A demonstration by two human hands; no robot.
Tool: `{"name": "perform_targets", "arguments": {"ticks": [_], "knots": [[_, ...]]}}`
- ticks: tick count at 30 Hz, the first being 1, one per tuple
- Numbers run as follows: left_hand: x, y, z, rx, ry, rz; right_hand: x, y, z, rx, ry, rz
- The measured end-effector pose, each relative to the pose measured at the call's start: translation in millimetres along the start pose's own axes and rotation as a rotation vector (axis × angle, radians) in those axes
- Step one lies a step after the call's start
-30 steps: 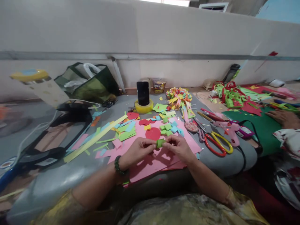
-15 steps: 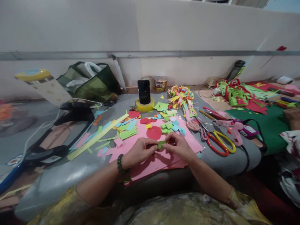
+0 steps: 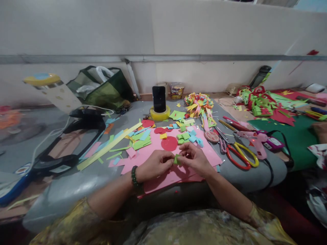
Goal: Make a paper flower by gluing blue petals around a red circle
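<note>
Between the fingertips of my left hand (image 3: 156, 166) and my right hand (image 3: 194, 158) is a small green paper piece (image 3: 176, 159), pinched from both sides. The two hands are close together over pink paper sheets (image 3: 145, 160). Just beyond them lies a red paper circle (image 3: 169, 143). Small folded green paper pieces (image 3: 183, 136) and light blue ones (image 3: 194, 139) sit on the pink sheet behind my right hand. A yellow paper square (image 3: 163, 136) rests past the circle.
Red-and-yellow scissors (image 3: 238, 156) and a pink glue gun (image 3: 255, 139) lie to the right. A phone (image 3: 159, 98) stands in a yellow tape roll (image 3: 159, 115) at the back, near a paper-strip rosette (image 3: 199, 103). Another person's hand (image 3: 320, 131) shows far right.
The green paper piece looks turned between my fingertips, now showing a more pointed top. My hands stay nearly in place; the whole view has shifted slightly.
</note>
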State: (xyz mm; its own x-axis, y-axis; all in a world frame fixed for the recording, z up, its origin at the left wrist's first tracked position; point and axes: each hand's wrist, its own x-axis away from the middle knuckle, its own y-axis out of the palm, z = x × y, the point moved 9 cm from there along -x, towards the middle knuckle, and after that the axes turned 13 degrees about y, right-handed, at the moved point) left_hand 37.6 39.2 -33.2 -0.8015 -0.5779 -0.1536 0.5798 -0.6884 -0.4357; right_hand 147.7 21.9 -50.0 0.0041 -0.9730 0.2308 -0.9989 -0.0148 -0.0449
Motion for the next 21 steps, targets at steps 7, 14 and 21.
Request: {"name": "perform_targets", "arguments": {"ticks": [7, 14, 21], "knots": [[0.0, -4.8, 3.6, -0.102, 0.035, 0.021, 2.2, 0.1, -3.4, 0.017, -0.03, 0.013], [-1.1, -2.6, 6.8, -0.177, 0.116, 0.037, 12.4, 8.3, -11.3, 0.201, -0.253, 0.069], [0.0, -26.9, 4.6, -0.043, 0.043, 0.131, 37.5, -18.9, -49.8, 0.366, -0.422, 0.182]]}}
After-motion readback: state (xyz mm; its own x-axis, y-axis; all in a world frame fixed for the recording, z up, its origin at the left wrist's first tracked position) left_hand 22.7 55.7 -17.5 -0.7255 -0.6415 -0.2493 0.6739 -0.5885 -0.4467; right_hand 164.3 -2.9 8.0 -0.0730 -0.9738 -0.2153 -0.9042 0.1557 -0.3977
